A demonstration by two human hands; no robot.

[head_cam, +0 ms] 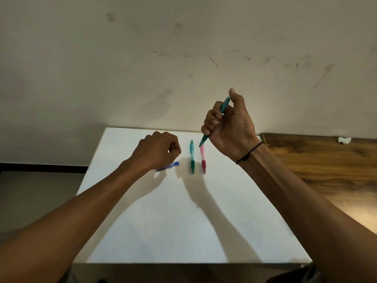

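Observation:
My right hand (228, 127) is raised above the far side of the white table (183, 221) and grips a teal pen (224, 105) in its fist. The thumb sits on the pen's top end and the tip points down, just over a pink pen (203, 160). The pink pen lies flat on the table beside a green pen (192, 158), the two parallel. My left hand (157, 150) hovers left of them with its fingers curled and nothing in them. A blurred blue pen (169, 166) shows on the table below that wrist, partly hidden.
A wooden tabletop (326, 164) adjoins the white table on the right, with a crumpled white scrap (344, 139) at its far edge. A scuffed wall (183, 58) rises close behind. Floor (40, 190) lies left of the table.

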